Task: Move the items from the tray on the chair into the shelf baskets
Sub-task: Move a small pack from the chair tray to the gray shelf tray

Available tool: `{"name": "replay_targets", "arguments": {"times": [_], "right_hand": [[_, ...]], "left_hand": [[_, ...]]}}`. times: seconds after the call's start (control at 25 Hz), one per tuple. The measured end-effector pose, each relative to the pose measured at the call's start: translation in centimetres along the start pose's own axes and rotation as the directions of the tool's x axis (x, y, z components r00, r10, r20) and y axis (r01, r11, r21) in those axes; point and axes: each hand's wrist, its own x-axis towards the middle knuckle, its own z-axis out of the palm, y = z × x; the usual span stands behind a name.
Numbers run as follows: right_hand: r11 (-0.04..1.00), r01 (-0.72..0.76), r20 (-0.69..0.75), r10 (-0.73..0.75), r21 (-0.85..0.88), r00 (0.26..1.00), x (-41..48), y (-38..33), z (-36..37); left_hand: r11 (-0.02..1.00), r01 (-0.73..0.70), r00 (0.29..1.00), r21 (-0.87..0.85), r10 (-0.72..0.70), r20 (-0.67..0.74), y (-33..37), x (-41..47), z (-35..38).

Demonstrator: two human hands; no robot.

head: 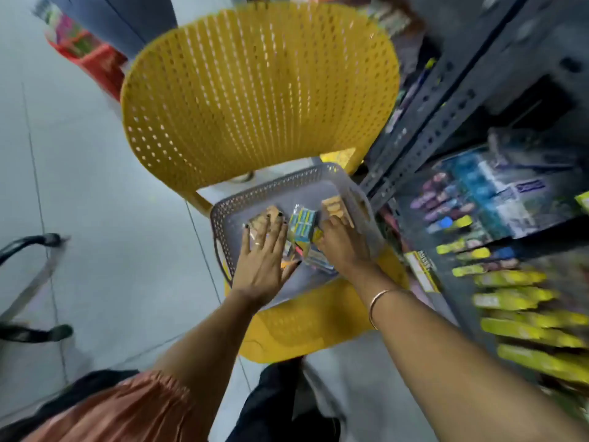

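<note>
Both arms reach down from the lower edge of the frame into the grey perforated tray (280,183), which sits on the seat of the yellow perforated chair (258,90) at centre frame. Left hand (264,253) is palm-down, fingers spread and straight, lying flat over a tan packet (259,222) at the tray's left side; nothing gripped, fingers loose (dark nail polish, a ring on one finger). Right hand (342,244) comes in from the lower right, back of hand up, fingers curled downward among the packs; whether they actually pinch anything I cannot tell, the tips are hidden. A thin bangle (377,303) circles the right forearm. Tray contents, counted as far as blur allows: one blue-and-yellow box (302,224) standing between the two hands, one tan packet under the left hand, one stack of tan packets (333,204) at the tray's far right just above the right fingers, plus a few more flat colourful packs (315,260) beneath the right palm, number unclear. Two hands, one tray, one chair. Grey metal shelf rack (439,100) runs along the right side of the frame, beside the chair, stocked with yellow packs (522,317) at lower right and assorted blurred goods above. One pleated orange sleeve (134,406) at lower left.
</note>
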Motion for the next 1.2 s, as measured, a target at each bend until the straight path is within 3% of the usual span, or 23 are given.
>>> {"name": "replay_targets", "arguments": {"times": [0.04, 0.2, 0.48, 0.64, 1.0, 1.2], "right_hand": [[0.999, -0.034, 0.108, 0.037, -0.027, 0.993, 0.2, 0.0, 1.5], [0.997, -0.058, 0.171, 0.065, -0.043, 0.983, 0.6, 0.8, 5.9], [0.995, -0.042, 0.077, 0.049, -0.087, 0.996, 0.6, 1.5, 8.6], [0.998, -0.066, 0.055, 0.067, -0.021, 0.996, 0.4, 1.6, 8.7], [0.997, -0.074, -0.054, 0.075, 0.029, 0.996, -0.5, 2.4, 4.5], [0.995, -0.054, -0.210, 0.072, 0.089, 0.975, -1.7, 3.0, -5.0]], "left_hand": [[1.000, -0.002, 1.000, 0.028, 0.001, 0.030, 0.1, -0.5, 1.7], [0.996, -0.061, 0.989, 0.066, 0.052, 0.137, 0.1, -2.9, 6.7], [0.998, -0.059, 0.976, 0.037, 0.050, 0.211, -0.5, -3.5, 9.0], [0.998, -0.035, 0.969, 0.047, 0.023, 0.247, -0.4, -3.5, 9.1], [0.995, -0.069, 0.965, 0.078, 0.047, 0.258, -0.3, -3.3, 8.3], [0.992, -0.123, 0.976, 0.034, 0.115, 0.187, 1.4, -0.4, 2.4]]}}
